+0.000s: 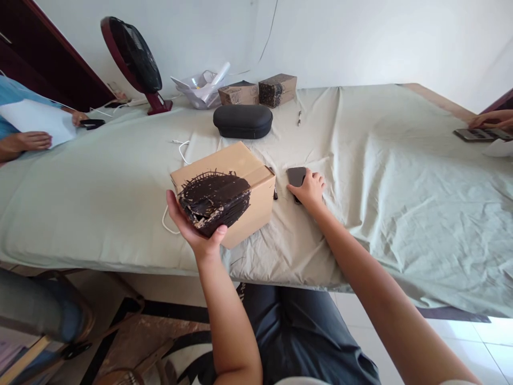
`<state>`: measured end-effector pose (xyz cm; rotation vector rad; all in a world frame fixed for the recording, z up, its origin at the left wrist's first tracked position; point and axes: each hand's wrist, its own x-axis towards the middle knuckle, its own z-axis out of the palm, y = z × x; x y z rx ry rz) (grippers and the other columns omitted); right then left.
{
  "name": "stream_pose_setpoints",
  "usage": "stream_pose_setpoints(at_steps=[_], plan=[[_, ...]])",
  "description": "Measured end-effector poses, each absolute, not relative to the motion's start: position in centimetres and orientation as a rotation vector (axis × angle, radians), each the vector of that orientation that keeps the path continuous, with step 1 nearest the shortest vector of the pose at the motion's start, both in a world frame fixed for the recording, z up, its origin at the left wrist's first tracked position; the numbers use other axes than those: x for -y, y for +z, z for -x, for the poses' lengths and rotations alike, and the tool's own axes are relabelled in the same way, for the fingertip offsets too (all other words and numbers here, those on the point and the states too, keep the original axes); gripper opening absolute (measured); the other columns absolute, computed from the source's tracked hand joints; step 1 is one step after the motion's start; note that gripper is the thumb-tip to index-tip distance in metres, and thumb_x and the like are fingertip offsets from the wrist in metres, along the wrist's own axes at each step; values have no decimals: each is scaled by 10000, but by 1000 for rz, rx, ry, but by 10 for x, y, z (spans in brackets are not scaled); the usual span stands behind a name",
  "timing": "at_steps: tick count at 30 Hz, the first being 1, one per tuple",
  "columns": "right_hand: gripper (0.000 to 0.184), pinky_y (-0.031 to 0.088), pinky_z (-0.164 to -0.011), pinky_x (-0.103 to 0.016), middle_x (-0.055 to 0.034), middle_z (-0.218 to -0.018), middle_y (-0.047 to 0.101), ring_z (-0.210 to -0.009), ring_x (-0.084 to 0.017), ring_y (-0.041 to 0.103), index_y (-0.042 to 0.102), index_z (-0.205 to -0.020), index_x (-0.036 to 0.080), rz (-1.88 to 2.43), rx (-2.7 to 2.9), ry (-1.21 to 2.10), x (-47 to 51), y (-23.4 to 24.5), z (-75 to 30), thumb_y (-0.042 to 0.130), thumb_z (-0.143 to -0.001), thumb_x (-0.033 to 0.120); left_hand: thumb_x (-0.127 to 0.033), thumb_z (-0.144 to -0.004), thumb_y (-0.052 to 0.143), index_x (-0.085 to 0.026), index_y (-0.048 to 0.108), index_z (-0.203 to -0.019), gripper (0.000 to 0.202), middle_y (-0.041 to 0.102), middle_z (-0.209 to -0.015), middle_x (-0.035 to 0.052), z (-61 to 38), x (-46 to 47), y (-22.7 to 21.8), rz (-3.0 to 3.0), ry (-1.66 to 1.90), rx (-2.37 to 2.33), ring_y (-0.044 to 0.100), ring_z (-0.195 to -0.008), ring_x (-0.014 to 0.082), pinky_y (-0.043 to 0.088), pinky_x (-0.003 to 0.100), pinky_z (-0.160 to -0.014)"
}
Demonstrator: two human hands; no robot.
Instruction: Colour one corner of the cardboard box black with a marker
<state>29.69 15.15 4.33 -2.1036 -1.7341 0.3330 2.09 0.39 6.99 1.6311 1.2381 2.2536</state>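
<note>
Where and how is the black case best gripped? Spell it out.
Take the black case across its middle, probably from above, spanning front to back: its long side runs sideways, so that span is shorter, and the large cardboard box likely crowds a low reach from the front.

Room (360, 43), apparently in a home: long wooden table (441, 101) under a wrinkled pale green cloth (372, 144); maroon-and-black plastic table fan (140, 59); dark maroon door (40, 59); smooth white wall (340, 32); glossy white square floor tiles (473, 342).
</note>
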Motion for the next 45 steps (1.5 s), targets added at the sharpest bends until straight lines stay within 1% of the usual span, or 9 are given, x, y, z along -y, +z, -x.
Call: stream_pose_setpoints(at_steps=[5, 8, 12, 18, 27, 30, 37, 42, 45], plan=[[1021, 317, -1179, -556, -329, -1528, 486, -1410, -469, 436, 334, -1643, -1, 2116, 1710, 337, -152, 41, -296, 749, -835, 465, -907, -504, 858, -317, 258, -1680, 1446, 376, -1716, 187, -20, -4, 69, -1596, 2220, -1300, 399, -1606, 447, 394, 573, -1298], [998, 350, -1143, -561, -348, -1506, 498, -1381, -475, 457, 330, -1636, -17, 2133, 1703, 328, -153, 41, -294, 739, -850, 442, -878, -531, 872, -317, 278, -1677, 1408, 368, -1719, 182, -18, -6, 67, -1621, 2248, -1220, 393, -1607, 442, 378, 570, -1306], [942, 356, -1132, -542, -341, -1479, 529, -1366, -465, 479, 352, -1618, -13, 2152, 1704, 273, -150, 40, -290, 737, -876, 421, -884, -553, 859, -311, 282, -1681, 1390, 381, -1712, 177, -17, -6, 66, -1641, 2254, -1205, 410, -1594, 428, 390, 550, -1299], [998, 354, -1132, -515, -336, -1472, 548, -1351, -451, 497, 300, -1654, -24, 2169, 1687, 216, -146, 39, -288, 749, -893, 441, -842, -610, 872, -339, 323, -1686, 1309, 418, -1678, 151, -19, -1, 68, -1675, 2254, -1183, 413, -1592, 408, 401, 538, -1294], [927, 360, -1125, -508, -340, -1456, 559, -1350, -461, 509, 383, -1593, -29, 2186, 1695, 210, -147, 43, -287, 771, -883, 423, -858, -594, 861, -334, 320, -1681, 1322, 454, -1631, 156, -20, -1, 68, -1645, 2249, -1213, 435, -1573, 407, 406, 543, -1283], [889, 364, -1115, -502, -345, -1439, 565, -1342, -460, 511, 416, -1565, -33, 2189, 1703, 213, -147, 45, -286, 770, -879, 408, -853, -624, 848, -342, 329, -1685, 1286, 470, -1615, 148, -21, -1, 70, -1681, 2254, -1201, 447, -1565, 396, 396, 546, -1288], [1010, 362, -1107, -501, -324, -1434, 567, -1314, -446, 515, 317, -1642, -17, 2151, 1683, 189, -147, 38, -288, 766, -864, 444, -788, -678, 872, -366, 344, -1697, 1223, 472, -1624, 130, -23, 0, 73, -1739, 2263, -1109, 465, -1553, 366, 373, 532, -1304], [1005, 366, -1098, -505, -309, -1426, 572, -1308, -439, 505, 309, -1654, 15, 2133, 1685, 196, -145, 38, -290, 753, -864, 450, -794, -680, 867, -337, 340, -1699, 1235, 493, -1603, 145, -22, 1, 73, -1758, 2274, -1135, 454, -1563, 375, 375, 534, -1303], [1008, 365, -1099, -502, -310, -1439, 566, -1315, -439, 500, 305, -1657, 19, 2144, 1695, 213, -144, 41, -290, 751, -868, 458, -773, -703, 862, -344, 308, -1707, 1224, 462, -1651, 149, -21, 1, 72, -1764, 2254, -1134, 452, -1570, 378, 388, 539, -1296]])
